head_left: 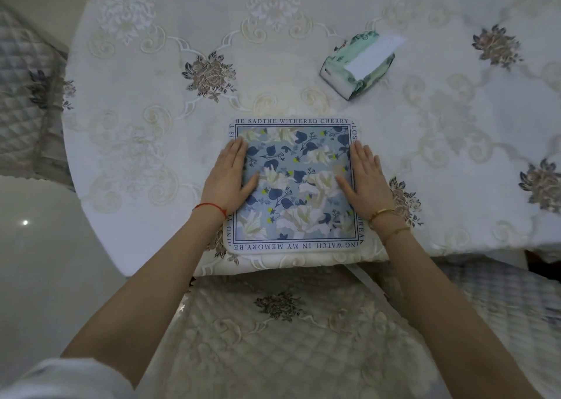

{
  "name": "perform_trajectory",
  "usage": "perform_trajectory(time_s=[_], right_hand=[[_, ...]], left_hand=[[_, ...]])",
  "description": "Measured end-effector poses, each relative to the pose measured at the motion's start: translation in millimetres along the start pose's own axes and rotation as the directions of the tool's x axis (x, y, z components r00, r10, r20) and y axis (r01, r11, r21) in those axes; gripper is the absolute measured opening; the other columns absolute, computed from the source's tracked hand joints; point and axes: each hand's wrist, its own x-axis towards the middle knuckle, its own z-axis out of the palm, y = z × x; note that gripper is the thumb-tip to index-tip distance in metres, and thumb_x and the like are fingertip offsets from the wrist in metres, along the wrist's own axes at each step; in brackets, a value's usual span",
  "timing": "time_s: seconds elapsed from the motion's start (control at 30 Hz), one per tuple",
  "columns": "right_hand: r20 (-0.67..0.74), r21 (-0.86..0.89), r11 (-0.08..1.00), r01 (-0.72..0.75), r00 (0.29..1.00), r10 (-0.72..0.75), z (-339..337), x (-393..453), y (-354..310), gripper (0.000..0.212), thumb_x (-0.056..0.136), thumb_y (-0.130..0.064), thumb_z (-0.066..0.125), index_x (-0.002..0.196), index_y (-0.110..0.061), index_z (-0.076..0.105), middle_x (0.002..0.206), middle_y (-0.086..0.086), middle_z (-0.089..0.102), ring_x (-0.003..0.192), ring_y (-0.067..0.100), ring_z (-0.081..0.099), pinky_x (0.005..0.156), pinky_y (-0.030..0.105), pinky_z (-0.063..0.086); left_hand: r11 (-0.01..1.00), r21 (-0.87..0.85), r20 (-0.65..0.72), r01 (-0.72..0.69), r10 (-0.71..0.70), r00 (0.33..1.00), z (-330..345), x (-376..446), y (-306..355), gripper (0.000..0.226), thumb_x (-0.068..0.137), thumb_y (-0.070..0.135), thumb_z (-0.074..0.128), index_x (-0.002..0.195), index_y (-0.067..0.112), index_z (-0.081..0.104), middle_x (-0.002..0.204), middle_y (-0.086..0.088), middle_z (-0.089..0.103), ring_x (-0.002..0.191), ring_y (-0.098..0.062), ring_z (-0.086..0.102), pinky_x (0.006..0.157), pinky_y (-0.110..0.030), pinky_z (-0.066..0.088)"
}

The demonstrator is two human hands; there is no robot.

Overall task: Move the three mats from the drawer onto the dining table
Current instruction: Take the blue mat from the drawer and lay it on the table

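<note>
A square mat point(293, 186) with a blue floral print and a white lettered border lies flat on the dining table point(151, 143), near its front edge. Whether more mats lie beneath it I cannot tell. My left hand point(229, 177) rests palm down on the mat's left side, fingers straight and together. My right hand point(362, 178) rests palm down on its right side in the same way. Neither hand grips anything. No drawer is in view.
The round table wears a white embroidered cloth. A green tissue pack point(359, 64) sits beyond the mat to the right. A quilted chair seat point(288, 332) is just below the table's edge, with other quilted chairs at left point(24, 101) and right point(501, 292).
</note>
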Motion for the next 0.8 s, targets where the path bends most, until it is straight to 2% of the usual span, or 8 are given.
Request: perform_trajectory(time_s=[0.1,0.2,0.3,0.57,0.7,0.8], right_hand=[[0.014,-0.029,0.994,0.104,0.995,-0.104,8,-16,-28,0.069,0.100,-0.052,0.025,0.153,-0.015,0.002,0.160,0.002,-0.004,0.147,0.017,-0.010,0.120,0.035,-0.004],[0.062,-0.030,0.978,0.208,0.977,-0.205,26,-25,-60,0.070,0.098,-0.053,0.023,0.153,-0.013,0.004,0.160,0.004,-0.001,0.147,0.018,-0.008,0.120,0.036,-0.002],[0.099,-0.050,0.968,0.246,0.966,-0.240,40,-30,-74,0.071,0.097,-0.054,0.022,0.153,-0.013,0.006,0.161,0.003,0.003,0.147,0.016,-0.006,0.120,0.035,-0.002],[0.065,0.027,0.985,0.168,0.983,-0.169,31,-56,-36,0.074,0.096,-0.058,0.028,0.153,-0.020,0.001,0.161,-0.004,-0.002,0.147,0.009,-0.008,0.120,0.032,-0.002],[0.046,0.017,0.995,0.103,0.994,-0.104,24,-76,-14,0.078,0.093,-0.063,0.021,0.153,-0.016,0.003,0.160,-0.002,-0.001,0.147,0.010,-0.007,0.119,0.029,-0.007],[0.022,0.029,0.999,0.017,1.000,-0.018,24,-87,-15,0.078,0.093,-0.060,0.020,0.153,-0.013,0.003,0.160,0.001,-0.001,0.147,0.014,-0.007,0.120,0.033,-0.004]], left_hand=[[0.998,-0.026,-0.013,-0.055,0.054,0.998,3,-26,17,0.070,0.096,0.042,0.045,0.151,0.007,0.020,0.159,-0.010,0.017,0.147,-0.022,0.013,0.121,-0.036,0.011],[0.995,-0.011,0.051,-0.102,0.103,0.993,15,-49,35,0.072,0.097,0.042,0.045,0.153,0.009,0.014,0.161,-0.007,0.012,0.149,-0.019,0.005,0.122,-0.037,0.010],[0.996,0.014,0.094,-0.092,0.090,0.991,28,-60,41,0.072,0.098,0.046,0.040,0.153,0.011,0.008,0.162,-0.004,0.005,0.149,-0.016,-0.001,0.122,-0.036,0.008],[0.999,0.029,0.056,-0.035,0.034,0.998,18,-78,23,0.072,0.096,0.052,0.035,0.154,0.015,0.012,0.161,-0.001,0.012,0.148,-0.015,0.009,0.120,-0.029,0.003],[1.000,0.002,0.046,0.005,-0.005,0.999,16,-96,14,0.075,0.093,0.054,0.030,0.153,0.015,0.014,0.161,-0.001,0.012,0.148,-0.016,0.008,0.121,-0.033,0.007],[0.999,-0.008,0.020,0.032,-0.032,0.999,14,-108,18,0.075,0.092,0.052,0.036,0.152,0.010,0.019,0.160,-0.005,0.016,0.148,-0.019,0.011,0.121,-0.033,0.009]])
